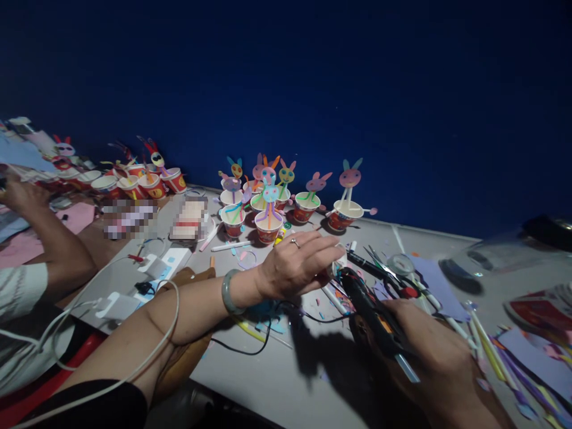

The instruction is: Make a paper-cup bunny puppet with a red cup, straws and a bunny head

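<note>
My right hand (433,339) is wrapped round a black hot glue gun (373,313), and a clear glue stick (407,368) pokes out of its back end. My left hand (297,265), with a ring on one finger, reaches across to the gun's front. Its fingers are bent together over a small whitish piece (340,256) right by the nozzle; most of that piece is hidden. Behind my left hand stand several paper cups with bunny-headed figures, among them a cup (268,231) with a blue-faced bunny (270,193) and a cup (344,221) with a pink-faced one (350,177).
Scissors (384,268), a tape roll (402,264) and purple paper (440,286) lie to the right. A power strip (167,268) with white cables and a phone (190,219) are at left. Another person's arm (62,232) rests near more cups (152,185). A blue wall stands behind.
</note>
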### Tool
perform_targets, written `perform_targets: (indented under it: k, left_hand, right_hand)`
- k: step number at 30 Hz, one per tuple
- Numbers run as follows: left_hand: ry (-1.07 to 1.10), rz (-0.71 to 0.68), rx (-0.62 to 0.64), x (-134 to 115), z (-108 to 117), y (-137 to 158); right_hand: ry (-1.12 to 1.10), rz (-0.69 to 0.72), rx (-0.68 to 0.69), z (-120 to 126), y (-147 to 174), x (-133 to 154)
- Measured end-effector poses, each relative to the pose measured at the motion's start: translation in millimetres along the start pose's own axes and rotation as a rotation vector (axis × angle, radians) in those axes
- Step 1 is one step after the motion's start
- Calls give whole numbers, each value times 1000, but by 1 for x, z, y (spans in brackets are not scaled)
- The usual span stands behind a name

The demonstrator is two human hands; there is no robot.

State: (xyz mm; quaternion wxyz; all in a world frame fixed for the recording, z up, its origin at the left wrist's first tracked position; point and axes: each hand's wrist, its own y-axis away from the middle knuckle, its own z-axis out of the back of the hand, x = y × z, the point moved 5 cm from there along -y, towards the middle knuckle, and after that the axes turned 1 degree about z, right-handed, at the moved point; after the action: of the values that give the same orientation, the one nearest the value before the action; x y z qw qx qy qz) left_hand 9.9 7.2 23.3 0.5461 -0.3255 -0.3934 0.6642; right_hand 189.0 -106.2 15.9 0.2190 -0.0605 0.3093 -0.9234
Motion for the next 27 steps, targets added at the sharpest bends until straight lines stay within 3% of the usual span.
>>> perform_targets:
  k: [13,19,27]
  left_hand:
    - [45,-6,-36,1,0,1]
    - [70,6,-45,1,0,1]
    - [162,54,-77,7,3,1]
  right_hand:
    - [-14,23,-14,6,-7,4]
    - [-16,54,-112,7,-13,6]
    - [-23,48,-147,6,-11,2]
